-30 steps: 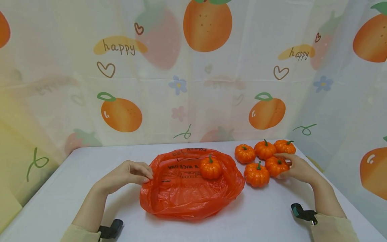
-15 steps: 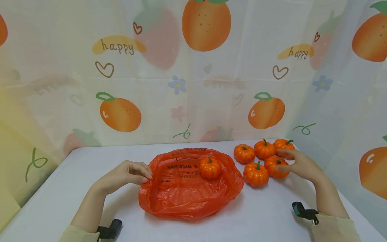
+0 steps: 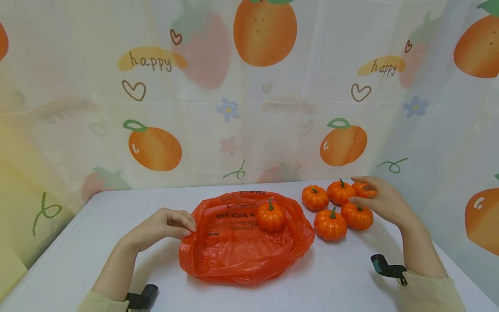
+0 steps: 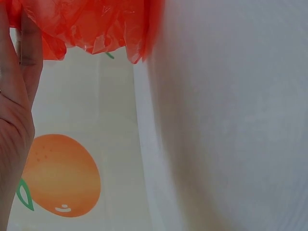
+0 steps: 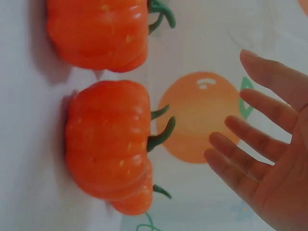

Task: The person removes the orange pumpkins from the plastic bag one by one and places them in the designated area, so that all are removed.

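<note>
A red plastic bag (image 3: 241,260) lies spread open on the table, with one small orange pumpkin (image 3: 270,216) inside. At the bag's left rim my left hand (image 3: 165,227) pinches the plastic; the left wrist view shows its fingers against the red film (image 4: 96,24). My right hand (image 3: 383,201) hovers over the pumpkin group at the right, fingers spread and holding nothing. Beneath it are the front right pumpkin (image 3: 357,216) and the back right pumpkin (image 3: 360,189), the latter partly hidden by the fingers. In the right wrist view the hand (image 5: 269,154) is apart from the pumpkins (image 5: 110,139).
Beside the bag's right edge sits another pumpkin (image 3: 330,225), with two more behind it, a left one (image 3: 315,198) and a middle one (image 3: 341,193). A fruit-printed curtain (image 3: 249,130) hangs along the back of the white table (image 3: 128,199).
My right hand has left the front right pumpkin, lifting and moving back above the group. That pumpkin stays in its place. My left hand and the bag have not visibly moved.
</note>
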`<state>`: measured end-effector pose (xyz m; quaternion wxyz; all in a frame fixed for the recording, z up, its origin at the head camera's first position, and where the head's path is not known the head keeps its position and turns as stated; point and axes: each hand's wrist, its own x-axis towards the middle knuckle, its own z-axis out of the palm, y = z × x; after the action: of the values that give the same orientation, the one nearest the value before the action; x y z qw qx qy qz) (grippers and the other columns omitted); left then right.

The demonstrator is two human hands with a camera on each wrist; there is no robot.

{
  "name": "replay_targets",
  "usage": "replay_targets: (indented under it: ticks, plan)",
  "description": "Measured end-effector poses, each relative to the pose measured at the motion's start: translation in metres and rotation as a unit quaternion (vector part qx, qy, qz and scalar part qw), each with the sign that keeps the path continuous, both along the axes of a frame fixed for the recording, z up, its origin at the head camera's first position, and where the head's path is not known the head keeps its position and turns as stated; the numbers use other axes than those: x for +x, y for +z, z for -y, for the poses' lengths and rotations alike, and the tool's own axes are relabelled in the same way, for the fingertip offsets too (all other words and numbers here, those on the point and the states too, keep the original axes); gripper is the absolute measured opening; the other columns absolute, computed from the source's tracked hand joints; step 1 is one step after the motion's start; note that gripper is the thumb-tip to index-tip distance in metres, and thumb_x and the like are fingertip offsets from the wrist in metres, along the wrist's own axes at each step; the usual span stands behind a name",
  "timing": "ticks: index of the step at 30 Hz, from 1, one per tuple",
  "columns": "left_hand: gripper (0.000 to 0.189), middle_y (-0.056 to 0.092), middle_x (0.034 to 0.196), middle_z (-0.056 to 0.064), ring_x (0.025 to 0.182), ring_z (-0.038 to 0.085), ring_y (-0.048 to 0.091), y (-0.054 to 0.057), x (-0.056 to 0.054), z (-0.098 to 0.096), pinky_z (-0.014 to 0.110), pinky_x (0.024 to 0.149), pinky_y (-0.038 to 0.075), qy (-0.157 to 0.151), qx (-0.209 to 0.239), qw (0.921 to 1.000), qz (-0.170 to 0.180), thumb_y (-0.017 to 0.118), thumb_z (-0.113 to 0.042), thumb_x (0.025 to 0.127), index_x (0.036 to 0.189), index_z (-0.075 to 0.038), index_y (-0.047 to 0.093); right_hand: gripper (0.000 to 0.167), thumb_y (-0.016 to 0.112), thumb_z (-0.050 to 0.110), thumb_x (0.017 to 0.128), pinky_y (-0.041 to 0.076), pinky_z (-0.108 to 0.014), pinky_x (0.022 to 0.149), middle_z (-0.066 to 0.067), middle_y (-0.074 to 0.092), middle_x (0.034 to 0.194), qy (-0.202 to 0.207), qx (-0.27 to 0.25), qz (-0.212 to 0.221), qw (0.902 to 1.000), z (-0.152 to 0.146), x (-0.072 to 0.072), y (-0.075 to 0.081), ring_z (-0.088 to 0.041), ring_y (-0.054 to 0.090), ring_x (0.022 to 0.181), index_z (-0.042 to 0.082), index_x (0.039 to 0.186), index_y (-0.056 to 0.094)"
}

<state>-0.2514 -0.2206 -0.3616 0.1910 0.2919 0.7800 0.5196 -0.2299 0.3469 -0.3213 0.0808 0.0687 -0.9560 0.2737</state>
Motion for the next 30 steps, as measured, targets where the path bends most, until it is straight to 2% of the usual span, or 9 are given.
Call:
replay_targets:
  ticks: [4,8,10,16,20,25,30]
  plan:
    - [0.022,0.07,0.107,-0.012,0.107,0.002,0.061,0.0,-0.001,0.0,0.028,0.086,0.059,0.001,-0.001,1.0,-0.003,0.064,-0.011,0.093,0.107,0.005,0.071,0.065,0.066,0.042,0.092,0.05,-0.062,0.095,-0.022,0.046,0.146,0.004,-0.014,0.002,0.9999,0.011,-0.004,0.011,-0.045,0.05,0.128,0.012,0.145,0.046]
    - [0.022,0.07,0.108,-0.011,0.108,0.003,0.061,0.0,-0.002,0.0,0.028,0.086,0.059,0.003,-0.004,1.0,-0.004,0.064,-0.011,0.093,0.107,0.004,0.071,0.063,0.066,0.042,0.093,0.059,-0.05,0.085,-0.019,0.048,0.145,0.015,-0.028,0.002,0.9995,0.025,-0.009,0.023,-0.042,0.052,0.127,0.012,0.145,0.046]
    - [0.022,0.069,0.108,-0.011,0.109,0.003,0.06,0.0,-0.002,0.0,0.028,0.086,0.059,0.005,-0.005,1.0,-0.004,0.064,-0.012,0.093,0.107,0.004,0.071,0.064,0.066,0.042,0.093,0.059,-0.05,0.086,-0.018,0.049,0.145,0.021,-0.03,-0.001,0.9993,0.033,-0.012,0.028,-0.041,0.052,0.127,0.013,0.145,0.045]
    - [0.022,0.069,0.108,-0.011,0.109,0.003,0.06,0.001,-0.002,0.001,0.028,0.086,0.058,0.007,-0.005,1.0,0.0,0.065,-0.012,0.092,0.107,0.004,0.071,0.064,0.066,0.045,0.092,0.051,-0.056,0.1,-0.014,0.053,0.144,0.044,-0.032,-0.01,0.9985,0.058,-0.019,0.044,-0.037,0.054,0.127,0.013,0.144,0.047]
    - [0.023,0.069,0.108,-0.011,0.109,0.002,0.06,0.001,-0.001,0.001,0.028,0.086,0.058,0.008,-0.006,1.0,0.0,0.065,-0.012,0.092,0.107,0.005,0.071,0.061,0.067,0.042,0.092,0.052,-0.054,0.099,-0.013,0.052,0.145,0.069,-0.05,-0.007,0.9963,0.073,-0.025,0.051,-0.035,0.053,0.128,0.015,0.143,0.048]
    - [0.023,0.069,0.107,-0.012,0.109,0.002,0.06,0.001,0.001,0.0,0.027,0.086,0.058,0.007,-0.004,1.0,0.001,0.065,-0.012,0.092,0.107,0.005,0.071,0.055,0.068,0.034,0.093,0.054,-0.051,0.097,-0.014,0.056,0.14,0.105,-0.046,-0.02,0.9932,0.089,-0.032,0.056,-0.034,0.058,0.124,0.014,0.141,0.052]
    - [0.023,0.069,0.107,-0.012,0.108,0.002,0.06,0.001,0.001,0.0,0.027,0.086,0.058,0.006,-0.002,1.0,0.0,0.065,-0.012,0.092,0.107,0.005,0.071,0.053,0.068,0.031,0.093,0.054,-0.05,0.098,-0.012,0.056,0.139,0.122,-0.046,-0.005,0.9914,0.105,-0.035,0.06,-0.033,0.058,0.124,0.014,0.14,0.052]
